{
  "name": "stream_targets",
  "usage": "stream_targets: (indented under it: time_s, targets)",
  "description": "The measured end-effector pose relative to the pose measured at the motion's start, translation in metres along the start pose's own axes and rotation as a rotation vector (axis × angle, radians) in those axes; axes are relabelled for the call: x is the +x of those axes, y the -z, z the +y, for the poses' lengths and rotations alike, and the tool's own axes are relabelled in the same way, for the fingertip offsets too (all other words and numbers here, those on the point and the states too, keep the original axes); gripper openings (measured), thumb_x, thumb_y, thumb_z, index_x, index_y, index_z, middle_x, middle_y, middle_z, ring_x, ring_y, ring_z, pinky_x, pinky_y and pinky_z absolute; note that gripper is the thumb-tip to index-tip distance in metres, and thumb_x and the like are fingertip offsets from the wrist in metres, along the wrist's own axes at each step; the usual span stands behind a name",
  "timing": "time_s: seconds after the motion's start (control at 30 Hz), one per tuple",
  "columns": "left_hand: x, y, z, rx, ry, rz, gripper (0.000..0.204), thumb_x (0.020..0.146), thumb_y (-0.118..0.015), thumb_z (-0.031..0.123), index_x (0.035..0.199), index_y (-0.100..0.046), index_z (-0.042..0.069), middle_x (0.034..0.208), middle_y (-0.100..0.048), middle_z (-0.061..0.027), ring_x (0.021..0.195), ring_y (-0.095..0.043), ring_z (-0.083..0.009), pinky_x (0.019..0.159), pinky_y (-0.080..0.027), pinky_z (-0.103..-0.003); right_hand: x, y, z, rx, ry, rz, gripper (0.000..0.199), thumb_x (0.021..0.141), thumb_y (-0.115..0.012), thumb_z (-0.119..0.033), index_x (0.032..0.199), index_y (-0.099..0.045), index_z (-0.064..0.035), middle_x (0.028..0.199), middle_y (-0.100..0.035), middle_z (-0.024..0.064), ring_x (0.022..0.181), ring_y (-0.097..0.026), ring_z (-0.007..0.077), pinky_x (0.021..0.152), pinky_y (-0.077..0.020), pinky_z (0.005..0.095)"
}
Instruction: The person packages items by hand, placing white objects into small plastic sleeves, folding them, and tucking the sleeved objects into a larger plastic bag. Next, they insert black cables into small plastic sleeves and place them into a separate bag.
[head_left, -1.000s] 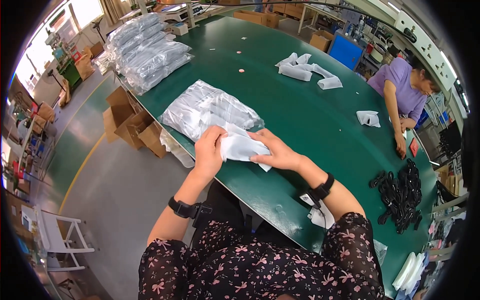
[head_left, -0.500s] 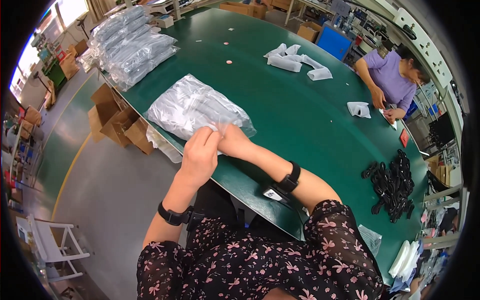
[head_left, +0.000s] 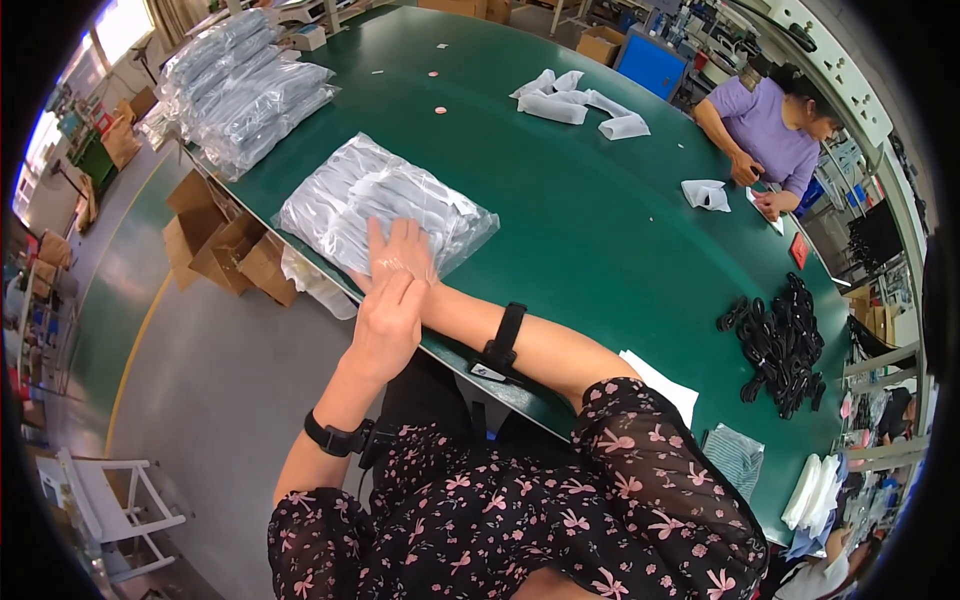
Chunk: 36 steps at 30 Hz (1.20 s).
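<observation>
A clear plastic bag (head_left: pixel 345 195) packed with white, soft-looking contents lies by the near left edge of the green table (head_left: pixel 560 240). Its near edge is gathered at my left hand (head_left: pixel 388 318), whose fingers are closed in a pinch on the plastic. Just beyond, my right hand (head_left: pixel 405 250) lies flat on top of the bag with its fingers stretched out. The right forearm crosses in front of the bag from the right. Part of the bag's near edge is hidden behind my hands.
Similar filled bags (head_left: pixel 250 95) are stacked at the far left. Cardboard boxes (head_left: pixel 215 240) stand below the table edge. White sleeves (head_left: pixel 555 105), a pile of black cables (head_left: pixel 775 345) and a white sheet (head_left: pixel 665 385) lie on the table. A co-worker (head_left: pixel 765 130) works at the right.
My right hand has gone from closed fingers at the bag's near edge to lying flat on the bag, further left. My left hand stays pinched at that edge. The view has shifted slightly.
</observation>
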<state>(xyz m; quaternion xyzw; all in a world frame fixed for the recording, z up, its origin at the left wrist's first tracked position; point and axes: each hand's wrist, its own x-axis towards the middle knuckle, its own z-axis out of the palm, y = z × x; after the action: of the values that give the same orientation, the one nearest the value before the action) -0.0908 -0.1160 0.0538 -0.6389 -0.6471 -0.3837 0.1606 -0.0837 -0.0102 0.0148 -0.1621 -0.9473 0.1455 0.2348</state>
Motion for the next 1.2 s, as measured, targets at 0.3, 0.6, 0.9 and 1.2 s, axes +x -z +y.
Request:
stream_targets:
  time_s: [0.3, 0.6, 0.9, 1.2]
  targets:
    - [0.036, 0.008, -0.088, 0.019, 0.095, -0.056, 0.034, 0.094, -0.054, 0.015, 0.126, -0.055, 0.002, 0.135, -0.050, -0.0179, 0.132, -0.042, -0.0345, 0.108, -0.035, -0.043, -0.026, 0.021, 0.053, 0.520, 0.156, 0.106, 0.047, 0.087, -0.059, -0.019, 0.125, -0.049, 0.0066, 0.115, -0.055, 0.0276, 0.110, -0.053, 0.0410, 0.094, -0.0429, 0.0479]
    - [0.055, 0.000, -0.142, 0.200, 0.140, -0.631, 0.054, 0.102, -0.036, 0.036, 0.150, -0.031, 0.012, 0.156, -0.030, -0.0068, 0.144, -0.025, -0.0266, 0.118, -0.017, -0.046, -0.034, 0.042, 0.066, 0.345, -0.052, -0.027, 0.014, 0.085, -0.058, -0.009, 0.089, -0.054, 0.0041, 0.094, -0.063, 0.0258, 0.089, -0.060, 0.0454, 0.080, -0.0484, 0.0515]
    - [0.065, -0.002, -0.144, 0.198, 0.141, -0.702, 0.056, 0.102, -0.035, 0.039, 0.149, -0.032, 0.009, 0.156, -0.029, -0.0080, 0.141, -0.031, -0.0249, 0.117, -0.020, -0.044, -0.027, 0.030, 0.056, 0.353, -0.222, 0.030, 0.026, 0.080, -0.067, -0.008, 0.096, -0.049, 0.0013, 0.084, -0.062, 0.0244, 0.078, -0.062, 0.0433, 0.069, -0.0499, 0.0473]
    - [0.068, -0.004, -0.151, 0.191, 0.160, -0.724, 0.056, 0.102, -0.035, 0.036, 0.152, -0.025, 0.015, 0.159, -0.023, -0.0049, 0.145, -0.024, -0.0226, 0.118, -0.016, -0.046, -0.024, 0.035, 0.046, 0.482, -0.241, 0.120, 0.031, 0.078, -0.070, -0.009, 0.098, -0.049, 0.0018, 0.081, -0.061, 0.0219, 0.076, -0.063, 0.0398, 0.069, -0.0506, 0.0443]
